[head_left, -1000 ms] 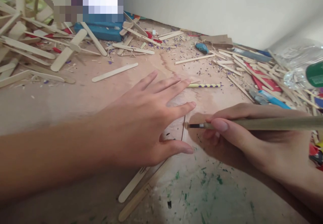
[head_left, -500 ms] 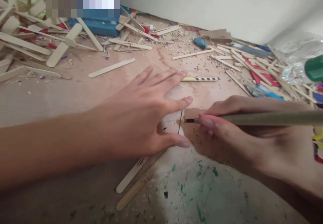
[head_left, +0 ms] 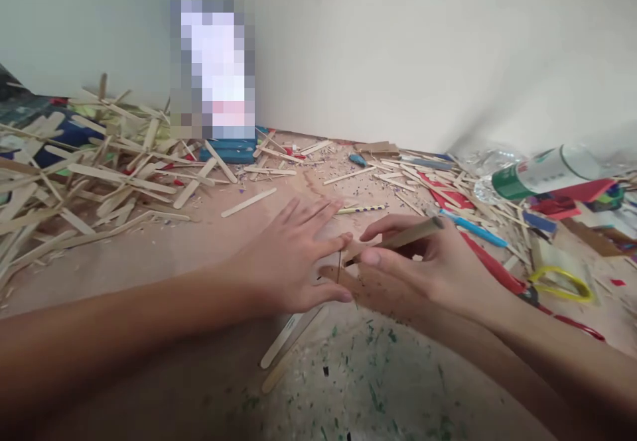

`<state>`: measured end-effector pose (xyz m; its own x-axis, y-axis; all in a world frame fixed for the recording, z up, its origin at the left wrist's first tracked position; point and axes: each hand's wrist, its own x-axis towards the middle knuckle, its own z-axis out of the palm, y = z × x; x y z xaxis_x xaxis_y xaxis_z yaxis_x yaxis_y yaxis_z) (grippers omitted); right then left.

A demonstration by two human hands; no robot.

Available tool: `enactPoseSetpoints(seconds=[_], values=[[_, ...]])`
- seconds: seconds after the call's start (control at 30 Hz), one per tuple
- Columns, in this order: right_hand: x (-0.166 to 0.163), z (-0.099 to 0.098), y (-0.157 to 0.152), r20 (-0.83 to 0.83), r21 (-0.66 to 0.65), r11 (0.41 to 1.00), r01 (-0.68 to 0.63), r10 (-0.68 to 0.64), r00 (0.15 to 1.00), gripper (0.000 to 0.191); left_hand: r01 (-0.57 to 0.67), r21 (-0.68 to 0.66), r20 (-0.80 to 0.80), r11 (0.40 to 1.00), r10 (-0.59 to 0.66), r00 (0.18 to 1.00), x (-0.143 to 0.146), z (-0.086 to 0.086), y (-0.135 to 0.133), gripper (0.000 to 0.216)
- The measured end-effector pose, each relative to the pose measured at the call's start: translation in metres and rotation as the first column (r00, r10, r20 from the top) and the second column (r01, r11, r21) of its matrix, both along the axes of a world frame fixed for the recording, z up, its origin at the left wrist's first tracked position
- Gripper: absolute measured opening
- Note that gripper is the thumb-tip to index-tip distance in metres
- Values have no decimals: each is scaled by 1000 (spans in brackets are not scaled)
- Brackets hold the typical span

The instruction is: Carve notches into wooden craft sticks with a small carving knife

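My left hand lies flat with fingers spread on the wooden board, pressing down wooden craft sticks whose ends poke out beneath the palm. My right hand grips a long olive-coloured craft knife like a pen. The knife's tip touches the stick edge between my left thumb and forefinger. A yellow pencil with purple dots lies just beyond my left fingertips.
A heap of craft sticks fills the left side. A blue box stands by the wall. At right lie a tipped plastic bottle, a blue pen, red scraps, and yellow-handled scissors. Green paint flecks mark the near surface.
The view has pulled back and lifted, so more of the wall and clutter shows. Both hands stay together at the stick; the knife now points more steeply toward the cut.
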<state>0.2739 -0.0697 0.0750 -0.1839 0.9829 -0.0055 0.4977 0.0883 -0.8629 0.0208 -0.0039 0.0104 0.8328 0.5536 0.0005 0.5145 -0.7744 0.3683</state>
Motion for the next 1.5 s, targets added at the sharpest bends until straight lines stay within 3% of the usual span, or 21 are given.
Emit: enactPoseSetpoints(seconds=[0.07,0.17,0.23,0.33,0.5,0.63,0.8,0.97,1.1,1.27,1.4,1.5], values=[[2,14,2,22,-3,1000,29,-29,999,51,10,-12,2,1000,-10,1000,1,2,0,96],[6,32,2,124,100,995,25,-38,992,55,20,-28,12,999,-19,1000,0,5,1,92],[8,42,3,257,166,984,-59,15,966,53,18,-31,20,999,-17,1000,0,6,0,90],[10,52,4,415,134,970,-203,131,900,44,15,-29,26,999,-14,1000,0,7,0,90],[8,54,6,553,53,930,-363,276,786,23,8,-29,34,1000,-7,999,1,8,-2,88],[3,52,15,608,-2,880,-474,378,698,29,-1,-43,30,999,3,1000,1,8,-1,87],[4,54,24,601,20,814,-581,454,657,38,-7,-78,3,997,7,1000,2,12,0,91],[31,31,15,551,224,758,-612,419,721,25,2,-110,0,994,-2,1000,3,14,0,95],[56,-2,2,518,377,746,-549,322,793,24,-17,-103,34,995,21,999,6,2,2,97],[61,-35,-11,487,493,727,-478,225,844,31,-25,-88,63,996,31,998,6,-13,4,100],[59,-48,-18,501,556,697,-453,155,852,46,-27,-61,94,998,33,995,1,-17,3,100],[63,-48,-21,518,552,701,-452,136,844,38,-31,-14,136,999,32,990,-2,-20,1,97]])
